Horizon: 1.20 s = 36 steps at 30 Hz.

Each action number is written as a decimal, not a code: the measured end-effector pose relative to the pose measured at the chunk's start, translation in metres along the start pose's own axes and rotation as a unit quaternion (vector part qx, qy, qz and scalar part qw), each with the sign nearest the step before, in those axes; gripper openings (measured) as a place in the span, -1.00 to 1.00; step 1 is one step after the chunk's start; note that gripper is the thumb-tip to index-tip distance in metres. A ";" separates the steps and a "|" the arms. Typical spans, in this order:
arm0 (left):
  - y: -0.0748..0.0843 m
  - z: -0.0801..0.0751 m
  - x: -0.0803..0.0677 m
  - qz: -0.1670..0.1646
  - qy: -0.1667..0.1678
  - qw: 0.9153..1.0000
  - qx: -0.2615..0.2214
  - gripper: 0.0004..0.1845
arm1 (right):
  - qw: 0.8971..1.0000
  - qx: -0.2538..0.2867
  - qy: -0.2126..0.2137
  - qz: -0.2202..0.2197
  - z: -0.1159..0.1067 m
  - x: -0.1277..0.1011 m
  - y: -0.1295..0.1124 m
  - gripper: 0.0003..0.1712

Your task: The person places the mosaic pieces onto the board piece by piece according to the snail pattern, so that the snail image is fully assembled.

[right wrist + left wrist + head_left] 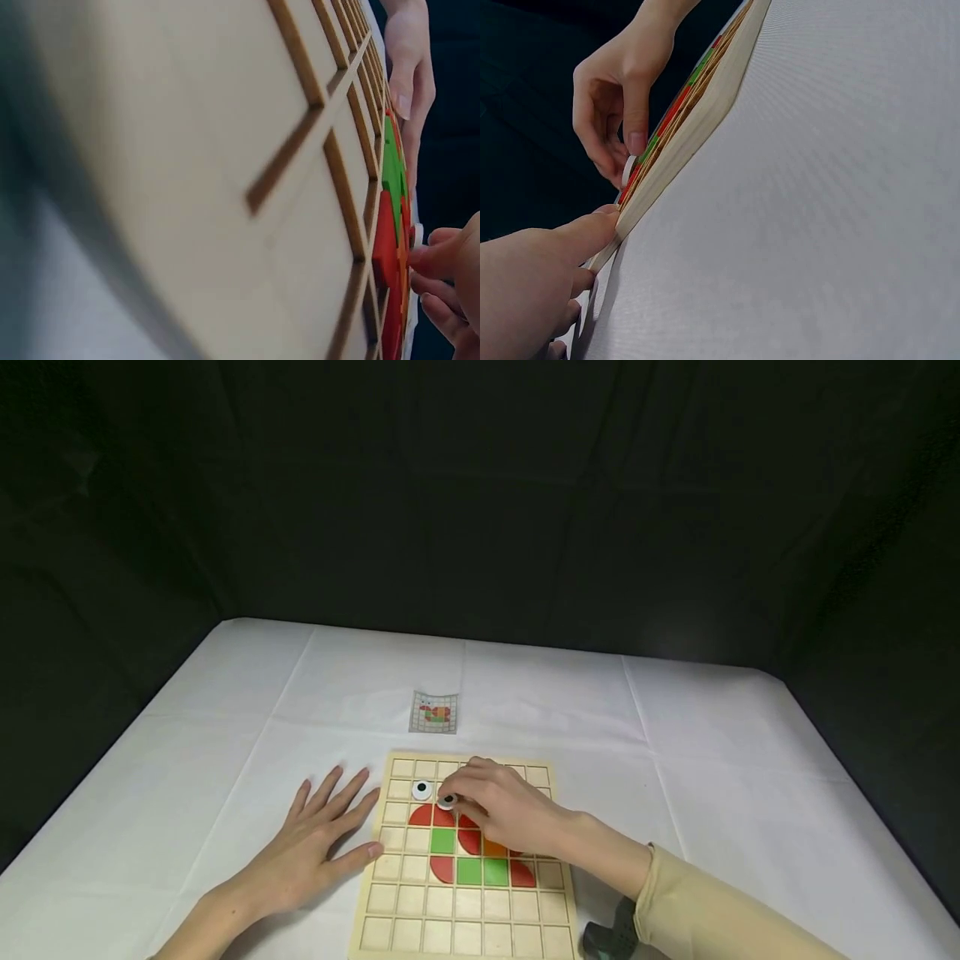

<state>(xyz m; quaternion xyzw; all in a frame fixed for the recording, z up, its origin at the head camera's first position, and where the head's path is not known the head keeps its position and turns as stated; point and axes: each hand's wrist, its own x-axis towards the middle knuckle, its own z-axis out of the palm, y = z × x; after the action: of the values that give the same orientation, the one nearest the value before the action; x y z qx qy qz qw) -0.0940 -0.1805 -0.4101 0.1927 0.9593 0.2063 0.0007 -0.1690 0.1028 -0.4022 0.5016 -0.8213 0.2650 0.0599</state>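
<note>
A wooden grid board (pixel 408 900) lies on the table with red, green and orange pieces set in its squares. One round white eye piece (pixel 422 790) with a black pupil sits in the upper left part of the grid. My right hand (pixel 510 806) pinches a second eye piece (pixel 447 802) between thumb and fingers, just right of the first and close over the board. In the left wrist view, this piece (pixel 628 171) shows edge-on at the fingertips. My left hand (pixel 311 847) lies with fingers spread at the board's left edge, its thumb touching the rim.
A small picture card (pixel 433 712) with a coloured grid pattern lies beyond the board. Near the right forearm is a dark device (pixel 611 935), partly behind the sleeve. White cloth (pixel 712 777) covers the table, and black curtains (pixel 480 510) stand around it.
</note>
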 end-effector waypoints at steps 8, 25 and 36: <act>0.000 -0.001 -0.001 0.004 -0.001 1.000 -0.006 -0.24 | 1.000 0.003 0.009 0.019 0.002 0.004 0.003 -0.76; 0.000 -0.002 -0.002 0.002 0.001 1.000 -0.007 -0.25 | 0.997 0.041 0.031 0.062 0.008 0.006 0.004 -0.76; -0.001 -0.001 -0.006 0.011 0.006 1.000 -0.013 -0.26 | 0.964 0.117 0.156 0.179 -0.003 -0.054 0.010 -0.71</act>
<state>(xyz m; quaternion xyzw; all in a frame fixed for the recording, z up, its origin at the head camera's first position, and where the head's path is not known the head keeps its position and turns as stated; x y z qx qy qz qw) -0.0891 -0.1840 -0.4106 0.2019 0.9544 0.2201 -0.0044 -0.1522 0.1504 -0.4233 0.3025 -0.8415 0.4403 0.0798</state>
